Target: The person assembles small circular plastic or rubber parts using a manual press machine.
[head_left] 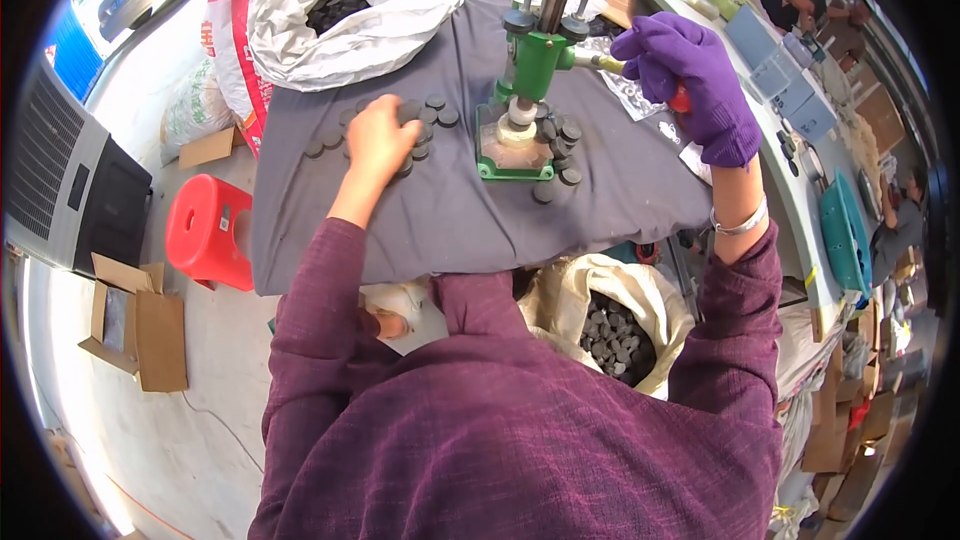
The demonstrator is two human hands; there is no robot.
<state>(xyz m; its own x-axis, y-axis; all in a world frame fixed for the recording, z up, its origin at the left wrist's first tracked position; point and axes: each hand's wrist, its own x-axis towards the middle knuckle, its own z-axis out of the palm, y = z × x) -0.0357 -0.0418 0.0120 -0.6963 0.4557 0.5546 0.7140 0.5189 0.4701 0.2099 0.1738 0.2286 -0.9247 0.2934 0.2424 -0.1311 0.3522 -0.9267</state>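
Note:
My bare left hand (380, 145) is on the dark grey tablecloth, thumb and fingers bent around a small black disc (408, 111) in a loose group of discs. More black discs (440, 112) lie beside it. A green hand press (535, 65) stands right of that hand, a whitish round piece (521, 112) under its ram. Several discs (567, 132) lie along the right side of the press base. My right hand (690, 80), in a purple knitted glove, is closed around the press lever; a bit of red grip shows under the fingers.
A white sack (400, 0) of black pieces stands at the table's far left. Another open sack (555, 305) of black pieces is below the near edge. On the left are a red stool (208, 230) and a cardboard box (160, 335). People are at a long bench on the right.

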